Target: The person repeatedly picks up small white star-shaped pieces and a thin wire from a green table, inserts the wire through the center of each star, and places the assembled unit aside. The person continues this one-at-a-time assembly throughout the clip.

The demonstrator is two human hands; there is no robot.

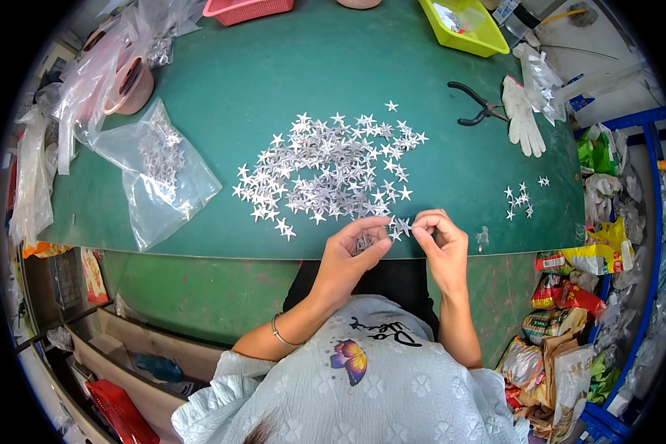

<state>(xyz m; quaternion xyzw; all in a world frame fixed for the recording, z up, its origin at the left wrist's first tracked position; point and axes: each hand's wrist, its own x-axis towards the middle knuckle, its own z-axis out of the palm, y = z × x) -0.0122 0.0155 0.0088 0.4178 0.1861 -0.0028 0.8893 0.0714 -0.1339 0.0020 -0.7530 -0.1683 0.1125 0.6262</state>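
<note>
A broad pile of silver star-shaped pieces (337, 166) lies in the middle of the green table (222, 81). At the near edge, my left hand (340, 263) is curled around several small stars (362, 241) in its palm. Thumb and fingertips of my right hand (445, 244) pinch a silver star (403, 226) close to the left fingertips. Another star shows just beside it, and whether the left fingers touch either one I cannot tell. A small separate group of stars (520, 200) lies farther right.
A clear plastic bag (137, 200) with more stars lies on the left, near a pink basket (132, 89). Pliers (481, 107) and a white glove (524, 122) lie at right. A yellow-green basket (466, 33) and red basket (248, 9) stand at the far edge.
</note>
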